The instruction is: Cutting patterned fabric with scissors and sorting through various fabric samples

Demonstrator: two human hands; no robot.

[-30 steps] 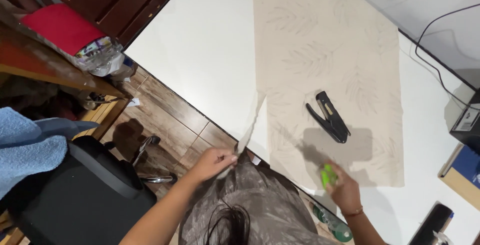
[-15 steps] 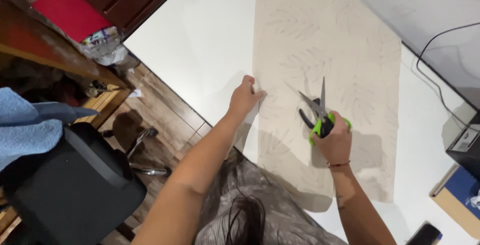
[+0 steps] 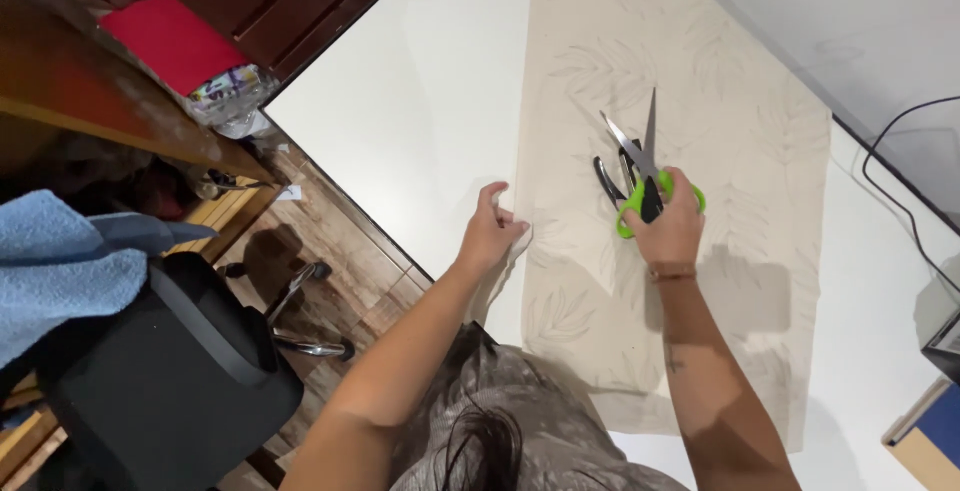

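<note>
A long sheet of beige paper with a faint leaf pattern (image 3: 720,131) lies on a white table (image 3: 420,121). My left hand (image 3: 492,233) rests flat on the sheet's left edge, fingers spread. My right hand (image 3: 668,221) grips green-handled scissors (image 3: 640,166) with the blades parted and pointing away from me over the middle of the sheet. A black hand tool (image 3: 612,179) lies on the paper just under the scissors, partly hidden by them and by my hand.
A black office chair (image 3: 170,371) with a blue cloth (image 3: 60,266) stands at the left on the wooden floor. A wooden shelf with a red item (image 3: 170,41) sits at the upper left. A black cable (image 3: 900,161) runs along the table's right side.
My left hand moved from the table's near edge up onto the paper's left edge. My right hand lifted the scissors over the black tool, blades parted.
</note>
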